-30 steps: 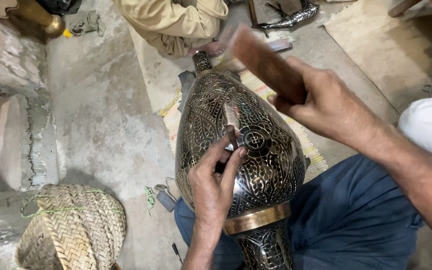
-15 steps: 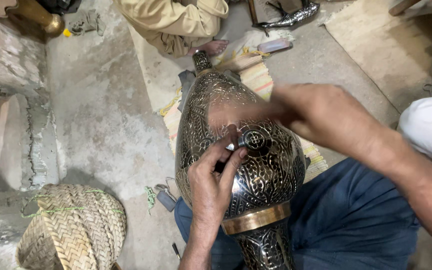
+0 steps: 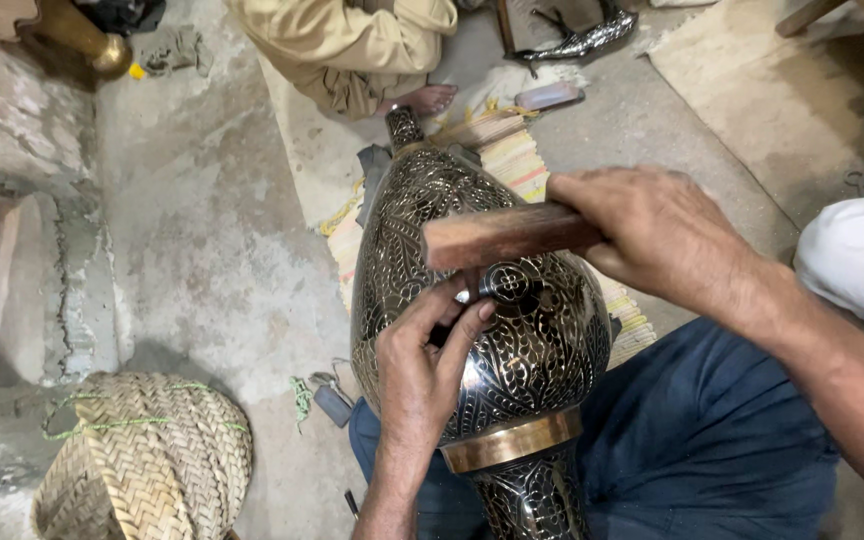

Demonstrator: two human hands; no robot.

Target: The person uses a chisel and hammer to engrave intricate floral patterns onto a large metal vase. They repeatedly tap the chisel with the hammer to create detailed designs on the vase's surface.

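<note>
right hand [image 3: 662, 235] brought wood block [image 3: 507, 237] down onto chisel, left hand [image 3: 422, 370] steadying on vase [image 3: 542, 340].

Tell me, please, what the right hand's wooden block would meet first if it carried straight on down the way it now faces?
Most likely the small tool pinched by the left hand, directly under the wooden block held by the right hand; behind it lies the engraved metal vase. Depth is uncertain.

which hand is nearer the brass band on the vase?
Left. The left hand rests on the engraved vase just above the brass band. The right hand is higher up, holding a wooden block over the vase's upper body.
</note>
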